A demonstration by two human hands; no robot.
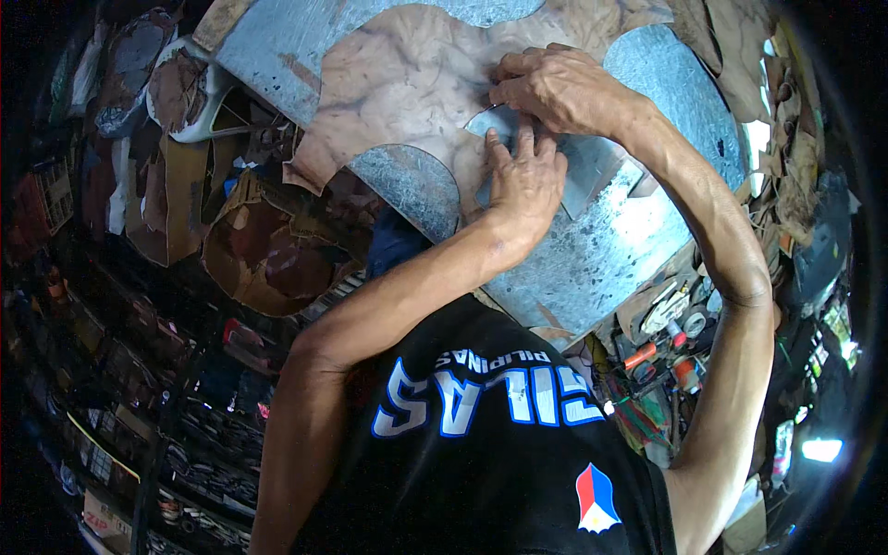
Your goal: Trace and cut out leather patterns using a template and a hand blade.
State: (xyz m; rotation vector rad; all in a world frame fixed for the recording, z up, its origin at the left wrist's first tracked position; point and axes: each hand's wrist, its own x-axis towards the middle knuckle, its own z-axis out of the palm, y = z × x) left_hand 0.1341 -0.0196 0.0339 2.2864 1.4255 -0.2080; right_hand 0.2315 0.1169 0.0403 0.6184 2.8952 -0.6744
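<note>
A large tan-brown sheet of leather [398, 83] with curved cut edges lies over a shiny metal-topped work surface [555, 287]. My left hand [527, 185] rests flat, fingers apart, on a grey, smooth piece with a rounded edge [497, 122] beside the leather; whether this is a separate plate or the bare metal, I cannot tell. Just beyond it, my right hand [569, 90] is closed, its fingertips curled down at the leather near that rounded edge. Whatever the right fingers hold, if anything, is hidden beneath them.
Left of the work surface stand a white chair [190, 97] and an open cardboard box [245, 264] with brown scraps. Dark shelving with many items [203, 462] fills the lower left. Brown leather pieces [740, 46] hang at the far right, and orange-capped containers [640, 356] sit below.
</note>
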